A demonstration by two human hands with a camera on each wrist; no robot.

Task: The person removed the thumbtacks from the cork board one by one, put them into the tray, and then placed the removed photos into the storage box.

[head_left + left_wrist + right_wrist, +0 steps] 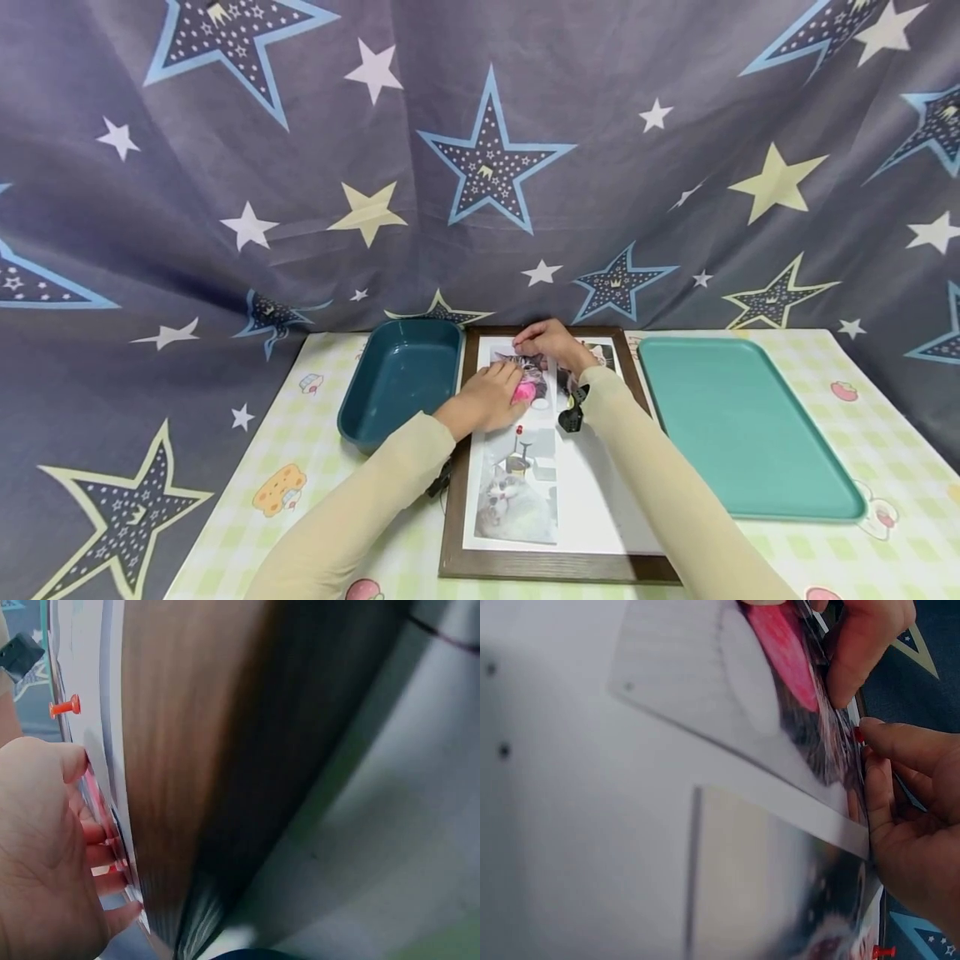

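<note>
Pressing the cat photo point(525, 379) flat, left hand point(487, 400) lies open; right hand point(551, 342) pinches its top edge.

In front of me hangs a grey-blue curtain point(480, 167) printed with navy, white and cream stars. My table point(885, 417) wears a pale green checked cloth with small cartoon pictures.

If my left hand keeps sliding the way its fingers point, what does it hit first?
Probably the right hand, pinching a red pushpin at the far edge of the cat photo the left hand presses; depth is unclear.
</note>
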